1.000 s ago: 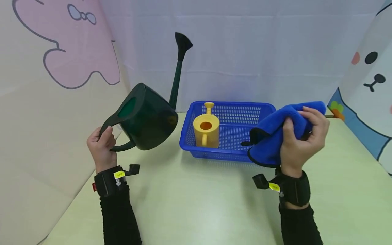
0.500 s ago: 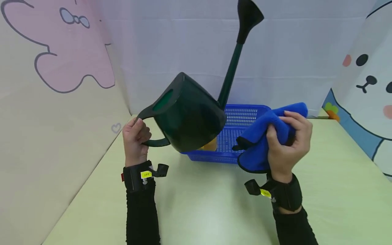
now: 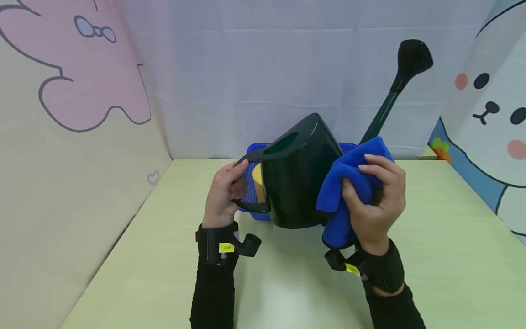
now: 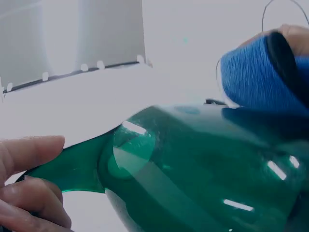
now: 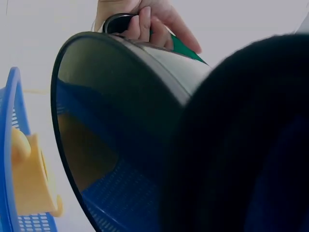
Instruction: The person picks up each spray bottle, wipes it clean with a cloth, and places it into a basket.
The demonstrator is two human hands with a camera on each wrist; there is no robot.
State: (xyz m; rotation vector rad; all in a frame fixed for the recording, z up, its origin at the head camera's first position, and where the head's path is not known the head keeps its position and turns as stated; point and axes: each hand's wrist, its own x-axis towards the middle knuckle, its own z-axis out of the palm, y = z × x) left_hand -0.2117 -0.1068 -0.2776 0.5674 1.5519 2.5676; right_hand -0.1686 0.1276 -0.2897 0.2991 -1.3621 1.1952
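Note:
My left hand (image 3: pixel 226 194) grips the handle of a dark green watering can (image 3: pixel 297 183), which is lifted above the table and tilted, its long spout rising to the right. A blue cloth (image 3: pixel 349 189) with black edging is bunched in my right hand (image 3: pixel 376 201), pinched between thumb and fingers. In the head view the cloth overlaps the can's right side near the base of the spout. Seen from the left wrist, the cloth (image 4: pixel 263 72) lies close against the can (image 4: pixel 193 164); contact is hard to confirm. The cloth's near edge blocks much of the right wrist view.
Behind the can stands a blue perforated basket (image 3: pixel 255 147), mostly hidden. Inside it is a small yellow watering can (image 5: pixel 31 179), of which only a strip shows in the head view. The pale green table (image 3: pixel 164 265) meets a curtain at the back and printed walls at both sides.
My left hand has carried the green watering can rightward, in front of the basket and up to the cloth. The right hand has shifted slightly left and down with the cloth.

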